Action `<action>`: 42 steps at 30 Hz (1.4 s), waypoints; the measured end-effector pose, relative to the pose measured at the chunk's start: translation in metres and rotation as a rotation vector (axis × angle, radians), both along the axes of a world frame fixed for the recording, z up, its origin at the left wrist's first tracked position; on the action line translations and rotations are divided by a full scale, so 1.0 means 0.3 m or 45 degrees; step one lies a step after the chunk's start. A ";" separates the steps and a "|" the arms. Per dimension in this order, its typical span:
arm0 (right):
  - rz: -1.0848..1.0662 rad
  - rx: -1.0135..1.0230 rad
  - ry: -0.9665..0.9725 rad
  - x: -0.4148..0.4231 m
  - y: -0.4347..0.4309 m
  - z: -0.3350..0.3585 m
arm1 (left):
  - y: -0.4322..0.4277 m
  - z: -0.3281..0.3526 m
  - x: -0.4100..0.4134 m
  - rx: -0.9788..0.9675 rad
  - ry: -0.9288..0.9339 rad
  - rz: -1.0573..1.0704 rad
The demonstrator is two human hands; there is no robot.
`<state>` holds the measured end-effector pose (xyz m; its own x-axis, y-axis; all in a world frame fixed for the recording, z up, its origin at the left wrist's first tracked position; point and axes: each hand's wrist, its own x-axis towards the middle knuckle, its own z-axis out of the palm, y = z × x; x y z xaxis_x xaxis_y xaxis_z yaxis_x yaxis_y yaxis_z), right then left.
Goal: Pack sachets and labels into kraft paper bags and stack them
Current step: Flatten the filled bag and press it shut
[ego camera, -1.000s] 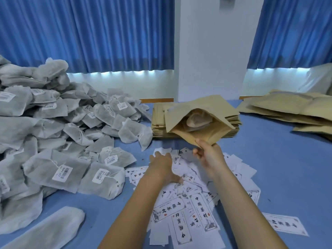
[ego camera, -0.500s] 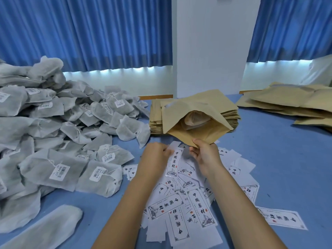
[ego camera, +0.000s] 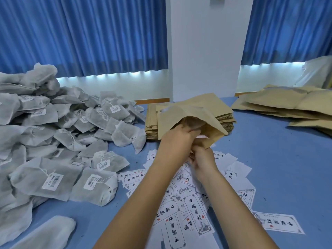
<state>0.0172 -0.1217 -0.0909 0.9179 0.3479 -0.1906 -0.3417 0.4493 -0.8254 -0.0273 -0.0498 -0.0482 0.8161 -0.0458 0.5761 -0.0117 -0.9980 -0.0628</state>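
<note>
An open kraft paper bag point(ego camera: 194, 109) lies tilted on a stack of empty kraft bags point(ego camera: 151, 125) at the middle of the blue table point(ego camera: 269, 159). A pale sachet point(ego camera: 193, 123) shows inside its mouth. My left hand point(ego camera: 177, 141) is at the mouth, fingers closed on a white label point(ego camera: 202, 136) whose edge peeks out beside the hand. Just below, my right hand point(ego camera: 203, 159) pinches the bag's lower lip. Loose printed labels point(ego camera: 195, 212) lie scattered under both forearms.
A big heap of grey sachets with barcode tags point(ego camera: 53, 141) fills the left side of the table. Filled kraft bags point(ego camera: 287, 103) are piled at the back right. One label point(ego camera: 278, 222) lies apart near the right forearm. Blue curtains hang behind.
My left hand lifted a label off the pile and carried it up to the bag's mouth. My right hand kept its hold on the bag's lower lip.
</note>
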 end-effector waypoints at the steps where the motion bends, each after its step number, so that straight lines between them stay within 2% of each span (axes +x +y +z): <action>1: 0.000 0.017 -0.003 -0.004 0.000 0.000 | 0.006 -0.005 0.058 0.004 0.205 0.122; 4: 0.027 -0.023 -0.059 -0.020 -0.001 -0.005 | 0.042 -0.023 0.183 0.084 0.635 0.356; 6: 0.039 -0.128 -0.089 -0.026 0.003 -0.006 | 0.074 -0.028 0.220 0.189 0.746 0.416; 8: 0.053 -0.192 -0.086 -0.024 0.008 -0.006 | 0.095 -0.020 0.216 0.218 0.713 0.415; 14: 0.057 -0.055 0.053 -0.004 0.004 0.008 | 0.047 0.003 0.101 -0.089 0.243 0.386; 16: 0.055 -0.022 0.097 -0.002 0.001 0.011 | 0.024 -0.004 0.028 -0.058 -0.094 0.302; 19: 0.041 -0.014 0.111 -0.005 -0.002 0.015 | 0.026 0.002 -0.030 -0.054 -0.751 0.149; 20: 0.040 -0.016 0.084 -0.006 -0.003 0.016 | 0.035 0.013 -0.031 -0.041 -0.773 0.159; 21: 0.051 -0.017 0.038 -0.008 -0.003 0.018 | 0.042 0.024 -0.026 -0.050 -0.667 0.142; 24: 0.222 0.022 -0.211 -0.019 -0.011 0.024 | 0.042 0.015 -0.009 -0.111 -0.041 0.151; 25: 0.298 0.045 -0.271 -0.021 -0.016 0.026 | 0.039 -0.011 -0.005 -0.100 0.063 0.199; 27: 0.414 0.099 -0.294 -0.020 -0.032 0.033 | 0.035 -0.060 -0.022 -0.125 0.101 0.281; 28: 0.434 0.146 -0.240 -0.017 -0.037 0.038 | 0.024 -0.067 -0.038 -0.152 0.041 0.279; 30: 0.361 0.255 -0.019 -0.011 -0.043 0.043 | 0.007 -0.089 -0.047 -0.190 -0.126 0.116; 32: 0.167 0.224 0.078 0.003 -0.044 0.039 | -0.002 -0.112 -0.056 -0.262 -0.213 -0.102; 35: 0.014 0.116 0.013 0.033 -0.050 0.029 | -0.040 -0.132 -0.079 -0.642 0.088 -0.166; 36: 0.013 0.124 0.011 0.040 -0.051 0.030 | -0.046 -0.134 -0.081 -0.875 0.177 -0.127; 38: 0.029 0.172 0.043 0.053 -0.055 0.031 | -0.041 -0.128 -0.075 -1.546 0.289 -0.062; 40: 0.112 0.282 0.062 0.054 -0.051 0.033 | -0.012 -0.123 -0.070 -2.174 0.186 -0.056; 42: 0.189 0.252 0.030 0.056 -0.040 0.020 | 0.033 -0.124 -0.067 -2.563 -0.070 -0.044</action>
